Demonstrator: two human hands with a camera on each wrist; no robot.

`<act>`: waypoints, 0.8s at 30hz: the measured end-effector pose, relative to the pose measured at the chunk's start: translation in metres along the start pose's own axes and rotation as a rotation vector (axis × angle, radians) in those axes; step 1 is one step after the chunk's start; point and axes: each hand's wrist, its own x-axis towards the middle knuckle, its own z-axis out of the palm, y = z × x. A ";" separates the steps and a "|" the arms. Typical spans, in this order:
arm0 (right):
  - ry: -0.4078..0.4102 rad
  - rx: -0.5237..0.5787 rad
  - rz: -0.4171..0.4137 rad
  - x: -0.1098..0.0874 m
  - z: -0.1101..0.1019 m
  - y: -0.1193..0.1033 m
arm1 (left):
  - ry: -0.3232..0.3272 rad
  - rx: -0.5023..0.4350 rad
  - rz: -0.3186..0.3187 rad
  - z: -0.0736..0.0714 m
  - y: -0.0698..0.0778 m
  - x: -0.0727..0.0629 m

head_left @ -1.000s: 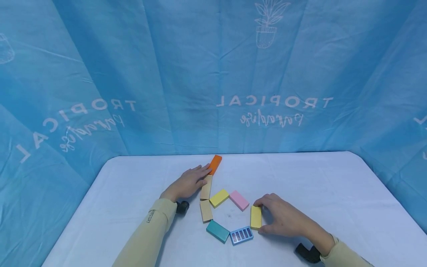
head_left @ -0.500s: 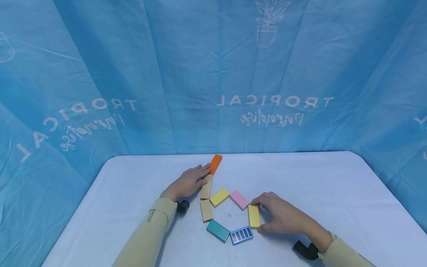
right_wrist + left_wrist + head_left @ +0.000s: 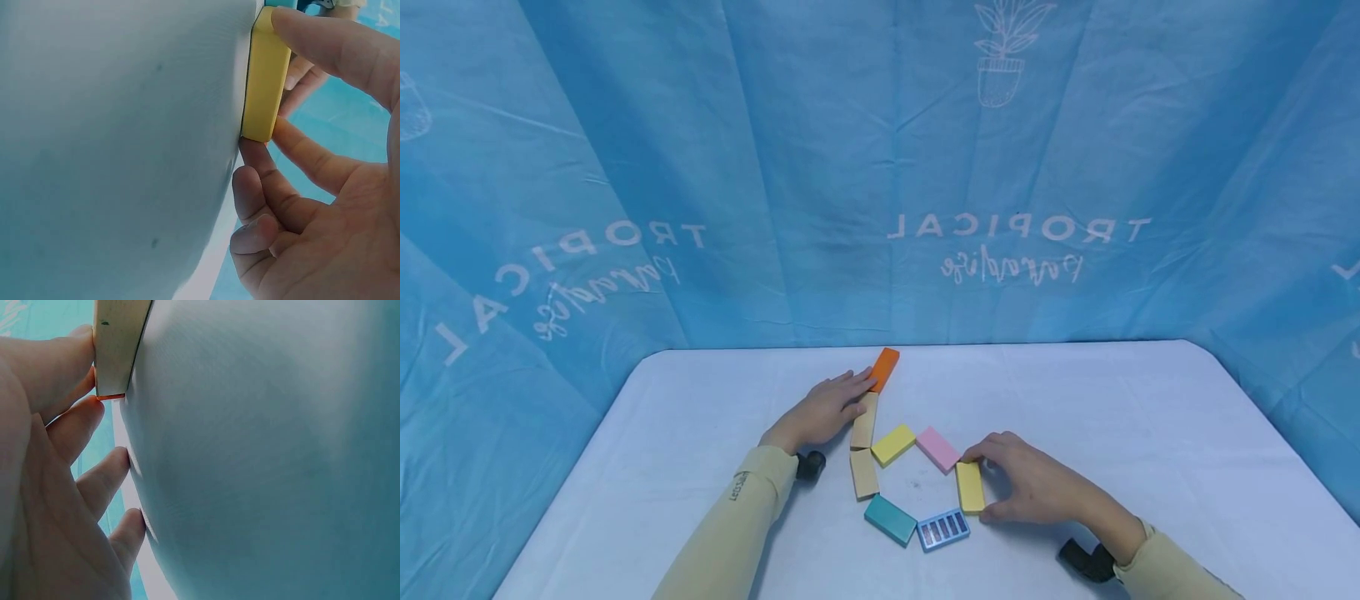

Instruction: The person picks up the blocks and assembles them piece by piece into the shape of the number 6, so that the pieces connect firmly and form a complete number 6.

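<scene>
In the head view my right hand (image 3: pixel 1037 485) pinches a yellow block (image 3: pixel 969 488) lying flat on the table, thumb at its near end and fingertips at its far end. The right wrist view shows this same yellow block (image 3: pixel 265 81) between thumb and fingers. My left hand (image 3: pixel 826 410) lies with fingers extended along an orange block (image 3: pixel 886 367) and the plain wooden block (image 3: pixel 865 421) that meets it. Up close in the left wrist view, the thumb is at the side of the wooden block (image 3: pixel 115 356) and the other fingers spread apart.
A ring of flat blocks curves round between the hands: a pink block (image 3: pixel 938 450), another yellow block (image 3: pixel 893 445), a second wooden block (image 3: pixel 863 475), a teal block (image 3: pixel 891 520) and a blue patterned block (image 3: pixel 943 530). Behind the white table (image 3: pixel 1075 392) hangs a blue curtain (image 3: pixel 850 167).
My right hand has slid the yellow block a little to the left, so its far end now sits close to the pink block. The left hand has stayed in place.
</scene>
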 end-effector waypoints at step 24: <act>0.022 0.063 0.028 -0.004 -0.006 0.003 | 0.005 0.008 0.007 0.000 -0.002 0.000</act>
